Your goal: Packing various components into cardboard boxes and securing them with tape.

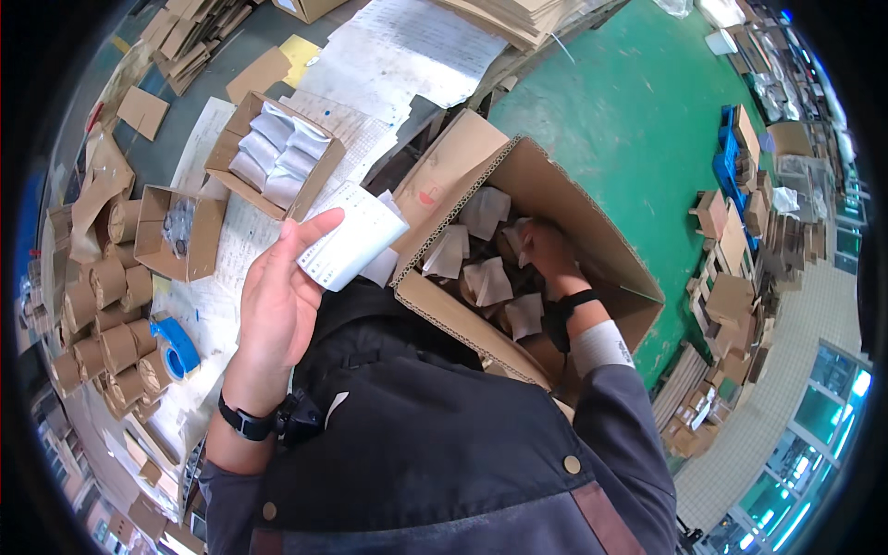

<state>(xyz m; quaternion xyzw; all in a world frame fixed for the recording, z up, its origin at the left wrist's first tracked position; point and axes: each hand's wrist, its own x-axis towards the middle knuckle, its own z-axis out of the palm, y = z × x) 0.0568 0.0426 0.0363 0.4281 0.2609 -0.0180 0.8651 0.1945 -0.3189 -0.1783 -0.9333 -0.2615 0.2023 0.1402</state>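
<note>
In my left hand is a curved white printed paper, pinched between the thumb and the fingers, above the table's edge. My right hand reaches down into a large open cardboard carton. Its fingers close round a paper-wrapped piece; part of that piece is hidden by the hand. Several more pieces, wrapped in whitish paper, stand in the carton beside and in front of this hand. Another pale wrapped piece or paper shows just under the left hand's paper.
On the table to the left are a small carton of white paper-wrapped pieces, a box with clear bags, a blue tape dispenser and stacked brown cardboard rolls. Flat cardboard lies at the back. Pallets and boxes line the green floor.
</note>
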